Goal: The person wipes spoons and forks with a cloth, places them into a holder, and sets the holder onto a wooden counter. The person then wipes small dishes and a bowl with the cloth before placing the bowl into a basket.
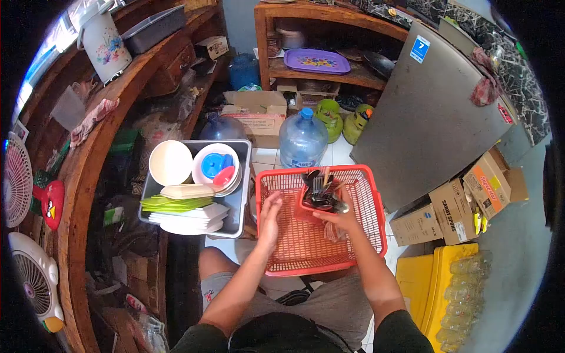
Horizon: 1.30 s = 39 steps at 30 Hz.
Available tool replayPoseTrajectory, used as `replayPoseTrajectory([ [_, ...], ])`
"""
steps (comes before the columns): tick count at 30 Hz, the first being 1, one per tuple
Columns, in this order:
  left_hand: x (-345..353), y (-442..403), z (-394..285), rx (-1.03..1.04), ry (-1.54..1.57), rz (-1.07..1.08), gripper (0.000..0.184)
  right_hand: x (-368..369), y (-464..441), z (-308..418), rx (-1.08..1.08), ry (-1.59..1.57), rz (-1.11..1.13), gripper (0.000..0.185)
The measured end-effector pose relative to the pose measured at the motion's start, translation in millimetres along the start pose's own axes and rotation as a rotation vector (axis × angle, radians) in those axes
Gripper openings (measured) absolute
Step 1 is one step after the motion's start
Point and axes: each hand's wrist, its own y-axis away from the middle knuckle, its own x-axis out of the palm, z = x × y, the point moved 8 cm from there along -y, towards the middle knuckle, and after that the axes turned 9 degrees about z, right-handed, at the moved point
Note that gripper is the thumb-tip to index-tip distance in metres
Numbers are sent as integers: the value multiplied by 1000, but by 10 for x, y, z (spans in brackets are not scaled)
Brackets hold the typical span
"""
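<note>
- Clock positions are read from the middle of the red basket [288,259], with the person's lap at 6.
- The red cutlery holder [301,209] is inside the basket's outline, a little toward 12, packed with spoons and forks [318,187]. Whether it rests on the basket floor or is held just above it, I cannot tell.
- The right hand [340,220] is at the holder's 4 o'clock corner, fingers laid along the near wall, thumb by the spoon heads; how firmly they press, I cannot tell.
- The left hand [269,222] is at 9, fingers straight and released, with nothing seen in them, apart from the holder.
- The holder looks like stiff plastic, probably light in itself but top-heavy with loose metal that may slide and rattle if tipped; the walls, low down on opposite sides, look the surest hold.
- The basket seems light, with some give in its mesh; its thick rim offers the firmest grip.
- Inside the basket, bare mesh runs from 6 round to 9, with a narrower strip at 3.
- Outside, the grey tub [240,219] of dishes sits just beside it at 10, the water jug [303,138] near at 12, the fridge [424,112] at 1 and cardboard boxes [450,209] at 3.
</note>
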Motion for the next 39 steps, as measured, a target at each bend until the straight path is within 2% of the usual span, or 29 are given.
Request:
replayPoseTrajectory([
  [2, -55, 42, 17, -23, 13, -115, 48, -35, 1, 54, -8, -5, -20, 107],
  [7, 167, 175, -293, -75, 120, -39, 55, 73, -42, 875, -62, -97, -1, 101],
  [9, 224, 227, -468, -115, 189, -16, 59, 110, -109, 1060, -98, 24, 21, 99],
  [11, 393, 265, -703, -77, 387, 262, 67, 277, -167, 1438, -124, -40, 64, 96],
  [12, 406, 289, -837, -39, 447, 322, 70, 366, -213, 1646, -130, -28, 98, 94],
  [15, 353, 421, -1348, 51, 553, 369, 69, 648, -416, 2064, -253, -69, 177, 91],
  [17, 217, 506, -1711, 114, 579, 350, 64, 908, -555, 2394, -273, -163, 239, 86],
  [20, -93, 569, -2211, 222, 531, 293, 53, 1247, -854, 2749, -285, -54, 287, 86],
  [21, -194, 593, -2387, 242, 529, 285, 53, 1383, -925, 2889, -276, -126, 288, 86],
  [23, -524, 612, -2670, 238, 329, 165, 49, 1649, -1206, 3034, -277, -80, 348, 86],
  [24, -719, 550, -2747, 231, 366, 128, 48, 1808, -1313, 3124, -247, -132, 377, 82],
  [27, -989, 592, -3390, 302, 142, 170, 62, 2227, -1709, 3472, -291, -160, 432, 63],
  [31, -1515, 387, -4008, 268, 20, 57, 67, 2740, -2334, 3910, -463, -80, 504, 34],
  [33, -1772, 310, -4353, 276, -27, -142, 65, 2962, -2790, 3991, -486, -75, 512, 36],
  [34, -2064, 68, -4499, 332, -153, -148, 63, 3063, -3057, 4001, -474, -88, 488, 38],
  [35, -2374, -161, -4645, 384, -276, -156, 62, 3136, -3331, 3980, -410, -82, 485, 66],
  [36, -2577, -187, -4842, 375, -420, -296, 56, 3207, -3488, 4031, -428, -44, 443, 69],
  [37, -2752, -203, -5102, 491, -607, -428, 55, 3279, -3660, 4090, -451, -6, 402, 71],
  [39, -2863, -115, -5370, 598, -994, -563, 57, 3396, -4105, 4089, -490, 69, 324, 76],
])
